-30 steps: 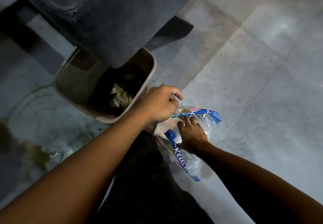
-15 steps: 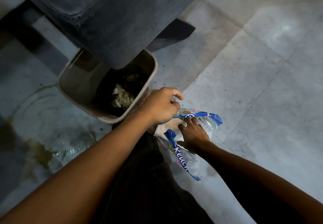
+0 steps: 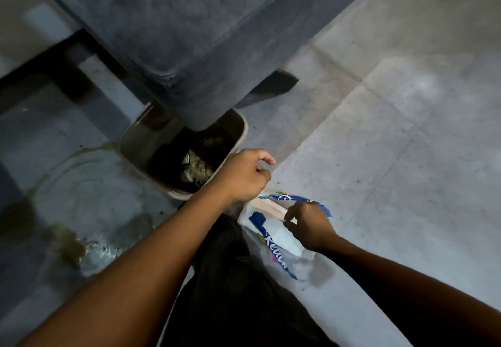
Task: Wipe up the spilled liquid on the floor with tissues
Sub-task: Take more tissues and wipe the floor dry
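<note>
A blue and clear plastic tissue pack (image 3: 273, 235) lies on the grey tiled floor beside my dark trouser leg. My right hand (image 3: 309, 224) is at the pack's open mouth, its fingers curled and pinching a white tissue edge. My left hand (image 3: 244, 176) hovers just above and left of the pack with fingers curled; whether it holds the clear wrapper cannot be made out. The spilled liquid (image 3: 78, 241) spreads as a yellowish-green wet patch on the floor at the left.
A beige waste bin (image 3: 238, 135) with crumpled used tissues inside stands between the spill and the pack, partly under a dark grey upholstered sofa corner (image 3: 189, 48). A dark sofa leg (image 3: 273, 86) stands behind. Open tiled floor (image 3: 406, 157) stretches to the right.
My right hand has shifted from lying flat on the pack to pinching at its opening. My left hand lifted slightly. The view tilted, so bin and sofa sit lower in frame.
</note>
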The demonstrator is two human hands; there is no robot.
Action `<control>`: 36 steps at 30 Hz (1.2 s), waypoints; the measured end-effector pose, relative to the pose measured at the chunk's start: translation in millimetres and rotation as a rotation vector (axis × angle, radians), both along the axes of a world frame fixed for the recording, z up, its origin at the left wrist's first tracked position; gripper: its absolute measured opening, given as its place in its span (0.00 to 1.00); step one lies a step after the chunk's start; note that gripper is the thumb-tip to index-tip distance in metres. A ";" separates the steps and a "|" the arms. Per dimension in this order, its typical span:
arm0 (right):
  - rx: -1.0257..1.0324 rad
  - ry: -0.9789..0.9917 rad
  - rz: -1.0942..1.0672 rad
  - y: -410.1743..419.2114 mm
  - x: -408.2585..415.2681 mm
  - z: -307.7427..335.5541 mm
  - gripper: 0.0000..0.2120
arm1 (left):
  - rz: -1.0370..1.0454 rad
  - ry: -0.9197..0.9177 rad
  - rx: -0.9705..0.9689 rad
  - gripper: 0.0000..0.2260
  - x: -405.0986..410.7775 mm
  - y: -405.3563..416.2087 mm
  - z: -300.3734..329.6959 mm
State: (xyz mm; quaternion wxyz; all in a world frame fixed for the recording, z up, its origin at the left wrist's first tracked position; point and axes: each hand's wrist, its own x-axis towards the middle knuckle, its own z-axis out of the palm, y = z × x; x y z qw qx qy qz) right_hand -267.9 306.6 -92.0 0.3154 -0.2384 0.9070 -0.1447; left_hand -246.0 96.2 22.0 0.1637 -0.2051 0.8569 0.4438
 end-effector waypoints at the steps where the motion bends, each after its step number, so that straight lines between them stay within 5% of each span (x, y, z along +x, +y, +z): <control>1: 0.002 -0.025 -0.005 3.3 -4.4 7.8 0.03 | 0.015 0.009 0.005 0.13 1.1 -0.7 5.6; 6: -0.060 -0.187 -0.056 12.1 -22.4 50.8 0.10 | 0.077 0.020 0.066 0.12 15.5 -2.3 25.7; 11: -0.326 -0.491 -0.228 13.0 -27.3 113.1 0.05 | 0.143 0.034 0.107 0.11 31.5 -9.7 42.3; 20: -0.569 -0.464 -0.325 -8.5 -44.6 206.5 0.07 | 0.397 0.068 0.215 0.10 59.5 -21.6 56.9; 31: -0.366 -0.477 -0.230 15.0 -20.3 148.9 0.07 | 0.310 -0.055 0.160 0.17 71.0 -18.4 41.1; 36: -0.243 -0.269 -0.130 31.0 -22.8 116.7 0.08 | 0.318 -0.095 0.171 0.14 64.5 -13.7 27.5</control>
